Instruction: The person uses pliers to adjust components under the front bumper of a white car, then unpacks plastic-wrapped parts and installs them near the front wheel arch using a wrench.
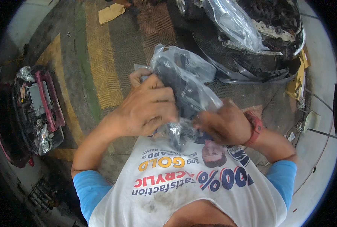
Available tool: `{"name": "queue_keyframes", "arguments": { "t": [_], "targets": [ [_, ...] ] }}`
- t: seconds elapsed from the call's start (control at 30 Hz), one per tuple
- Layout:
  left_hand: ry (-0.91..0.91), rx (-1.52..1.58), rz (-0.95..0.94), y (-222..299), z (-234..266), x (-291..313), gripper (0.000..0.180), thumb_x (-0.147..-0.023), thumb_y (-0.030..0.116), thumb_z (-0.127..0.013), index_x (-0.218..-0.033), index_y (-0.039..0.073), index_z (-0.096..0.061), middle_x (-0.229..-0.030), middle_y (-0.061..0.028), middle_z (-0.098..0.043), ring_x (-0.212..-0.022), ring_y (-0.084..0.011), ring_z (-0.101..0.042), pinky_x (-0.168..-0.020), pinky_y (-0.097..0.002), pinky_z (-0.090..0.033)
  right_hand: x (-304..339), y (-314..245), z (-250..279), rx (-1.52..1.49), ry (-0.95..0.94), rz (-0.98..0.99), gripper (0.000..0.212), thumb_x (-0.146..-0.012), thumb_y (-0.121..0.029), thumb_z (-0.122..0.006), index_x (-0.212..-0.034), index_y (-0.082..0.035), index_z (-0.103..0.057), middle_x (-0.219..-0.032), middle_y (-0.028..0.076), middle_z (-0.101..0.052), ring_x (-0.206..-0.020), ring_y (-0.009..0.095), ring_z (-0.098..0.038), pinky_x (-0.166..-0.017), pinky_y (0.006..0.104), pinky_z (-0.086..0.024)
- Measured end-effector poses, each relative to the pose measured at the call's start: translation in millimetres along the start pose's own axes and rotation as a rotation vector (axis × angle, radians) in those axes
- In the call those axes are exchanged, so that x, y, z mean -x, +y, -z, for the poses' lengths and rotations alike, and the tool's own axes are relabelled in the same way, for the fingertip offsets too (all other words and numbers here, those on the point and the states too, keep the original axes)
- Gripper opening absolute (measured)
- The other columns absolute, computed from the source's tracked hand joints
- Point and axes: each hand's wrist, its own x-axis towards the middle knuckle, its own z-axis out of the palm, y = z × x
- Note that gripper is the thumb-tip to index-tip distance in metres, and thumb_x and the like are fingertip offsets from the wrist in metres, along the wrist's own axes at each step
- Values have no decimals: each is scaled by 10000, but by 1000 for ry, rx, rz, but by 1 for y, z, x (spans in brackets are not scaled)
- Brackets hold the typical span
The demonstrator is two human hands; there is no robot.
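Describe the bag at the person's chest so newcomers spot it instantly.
Start at the white shirt, bottom centre. Just above, between the left hand and right hand, is a crumpled clear plastic bag. Unlike the clear plastic sheeting at the car, upper right, it has dark contents.

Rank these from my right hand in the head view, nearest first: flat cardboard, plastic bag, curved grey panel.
1. Plastic bag, right at your right hand.
2. Curved grey panel, beyond it, ahead and right.
3. Flat cardboard, far ahead, to the left.
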Motion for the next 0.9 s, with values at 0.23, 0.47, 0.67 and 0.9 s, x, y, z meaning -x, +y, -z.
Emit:
{"name": "queue_keyframes", "arguments": {
  "t": [0.23, 0.47, 0.67, 0.9],
  "targets": [
    [-55, -105, 199, 18, -2, -13, 161, -853, 294, -719, -883, 143, -673, -812, 15, -598, -882, -225, -514, -945, -470, -302, -33, -7, 14, -221, -181, -322, 164, -953, -193, -596, -920, -35, -617, -706, 229, -605, -691, 443, -617, -600, 496, -469],
    [-78, 100, 105, 22, -4, -9, 121, -856, 247, -725, -839, 138, -676, -689, 38, -576, -774, -216, -489, -884, -445, -325, -32, -15, 24, -241, -341, -294, 230, -964, -277, -601, -903, -55, -604, -687, 210, -599, -679, 441, -613, -590, 499, -470],
    [33, 352, -18, 1, -18, 0, 71, -861, 188, -726, -839, 129, -693, -730, 23, -627, -711, -219, -472, -758, -371, -342, -12, -17, 11, -99, -267, -199, 252, -981, -339, -596, -944, -92, -563, -633, 184, -566, -632, 430, -605, -553, 511, -451],
    [51, 389, -1, -12, -33, 2, 97, -896, 167, -692, -837, 90, -686, -731, -17, -637, -666, -222, -494, -726, -353, -341, 6, -9, -4, -259, -157, -318, 224, -976, -295, -620, -938, -85, -551, -608, 200, -541, -595, 417, -597, -519, 490, -421]
  ]
}}
